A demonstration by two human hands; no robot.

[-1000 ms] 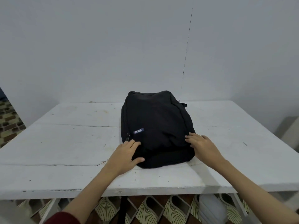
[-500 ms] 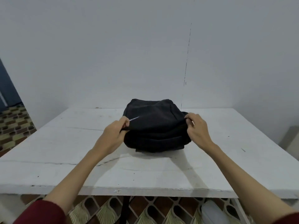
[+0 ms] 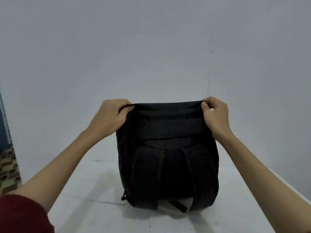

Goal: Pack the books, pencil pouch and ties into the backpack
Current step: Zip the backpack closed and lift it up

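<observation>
The black backpack (image 3: 168,158) stands upright on the white table (image 3: 94,190), its back panel and two shoulder straps facing me. My left hand (image 3: 109,116) grips its top left corner. My right hand (image 3: 214,113) pinches its top right corner. Both hands hold the bag's upper edge stretched between them. No books, pencil pouch or ties are in view.
A plain grey wall (image 3: 151,47) rises right behind the table. A patterned tiled floor (image 3: 8,170) shows at the far left past the table's edge. The table's right edge (image 3: 286,187) runs close to my right forearm.
The backpack lay flat on the table a second ago. Both hands took hold of its near end and raised it, so it now stands upright with the straps toward me.
</observation>
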